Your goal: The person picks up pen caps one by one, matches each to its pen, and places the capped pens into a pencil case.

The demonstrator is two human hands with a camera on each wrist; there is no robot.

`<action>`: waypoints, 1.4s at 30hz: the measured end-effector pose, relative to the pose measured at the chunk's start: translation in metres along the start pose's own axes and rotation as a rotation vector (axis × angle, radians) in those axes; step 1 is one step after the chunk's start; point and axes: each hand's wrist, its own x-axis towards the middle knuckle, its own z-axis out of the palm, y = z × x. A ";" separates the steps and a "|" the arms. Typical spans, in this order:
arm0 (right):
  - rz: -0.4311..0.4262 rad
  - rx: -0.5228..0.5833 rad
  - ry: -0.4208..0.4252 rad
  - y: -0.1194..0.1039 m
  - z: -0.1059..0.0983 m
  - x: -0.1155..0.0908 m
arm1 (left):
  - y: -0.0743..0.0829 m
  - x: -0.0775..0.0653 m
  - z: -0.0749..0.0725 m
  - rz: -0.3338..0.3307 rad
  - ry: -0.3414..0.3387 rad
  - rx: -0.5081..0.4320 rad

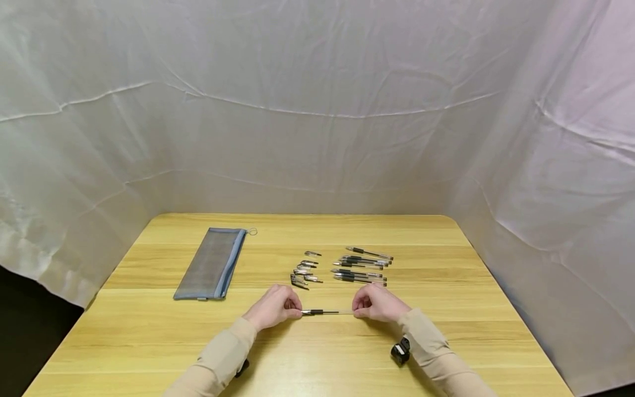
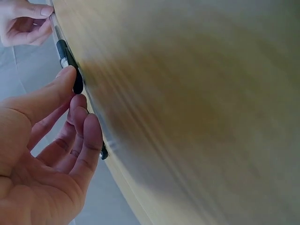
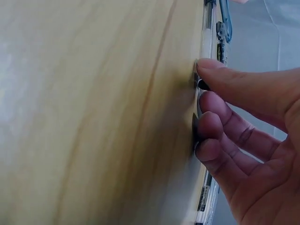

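A clear-barrelled gel pen [image 1: 319,312] with a black grip lies crosswise near the middle of the table, spanning the gap between both hands. My left hand [image 1: 278,307] pinches its tip end between thumb and fingers; in the left wrist view a black clip [image 2: 77,84] shows beside the thumb. At the opposite end, my right hand [image 1: 379,303] pinches the clear tail of the barrel, and the fingertips hide that end. Just beyond the hands lie several loose pen caps [image 1: 306,269] with black clips, and to their right several uncapped gel pens [image 1: 359,275] in a loose stack.
A blue-grey mesh zip pouch [image 1: 203,264] lies flat at the left, its pull ring toward the back. The wooden table [image 1: 421,353] is enclosed by pale fabric curtains [image 1: 317,143] behind and at both sides.
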 end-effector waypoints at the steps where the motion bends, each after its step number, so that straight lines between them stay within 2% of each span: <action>1: 0.019 0.001 0.004 0.001 -0.001 -0.001 | 0.000 0.000 -0.001 -0.004 0.002 -0.014; 6: 0.158 0.056 0.053 0.010 -0.010 -0.008 | -0.006 -0.003 -0.004 -0.034 0.041 -0.052; 11: 0.224 0.105 0.128 0.023 -0.019 -0.015 | -0.013 -0.006 -0.010 -0.053 0.061 -0.075; 16: 0.276 0.044 0.250 0.032 -0.023 -0.018 | -0.015 -0.008 -0.016 -0.089 0.077 -0.153; 20: 0.312 0.007 0.304 0.035 -0.025 -0.015 | -0.016 -0.008 -0.018 -0.123 0.091 -0.209; 33: 0.369 -0.066 0.312 0.040 -0.024 -0.003 | -0.013 -0.009 -0.017 -0.119 0.112 -0.246; 42: 0.339 -0.104 0.291 0.042 -0.024 0.004 | -0.015 -0.009 -0.016 -0.122 0.117 -0.251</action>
